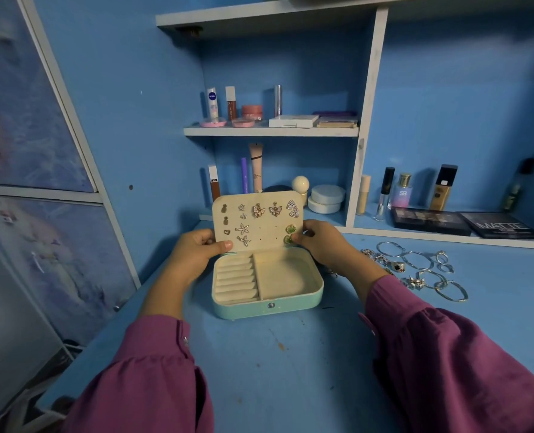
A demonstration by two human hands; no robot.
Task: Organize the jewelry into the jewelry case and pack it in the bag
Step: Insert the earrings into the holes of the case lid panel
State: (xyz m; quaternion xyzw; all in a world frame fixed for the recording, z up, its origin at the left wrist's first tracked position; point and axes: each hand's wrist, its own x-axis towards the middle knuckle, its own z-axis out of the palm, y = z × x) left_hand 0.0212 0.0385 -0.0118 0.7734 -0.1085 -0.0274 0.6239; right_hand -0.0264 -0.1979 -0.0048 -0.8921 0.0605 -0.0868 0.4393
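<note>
both hands (201, 248) (318, 242) grip earring-filled lid (268, 232); jewelry case (268, 307) compartments bare.

The blue counter (259, 364) carries a mint-green jewelry case (267, 285), which stands open near the middle. To the right of the case, a group of silver rings and bracelets (415, 267) lies directly on the counter. At the back right, on a low white shelf (447, 237), lie two dark eyeshadow palettes (465, 223), and behind them stand several small cosmetic bottles (415, 192).
</note>
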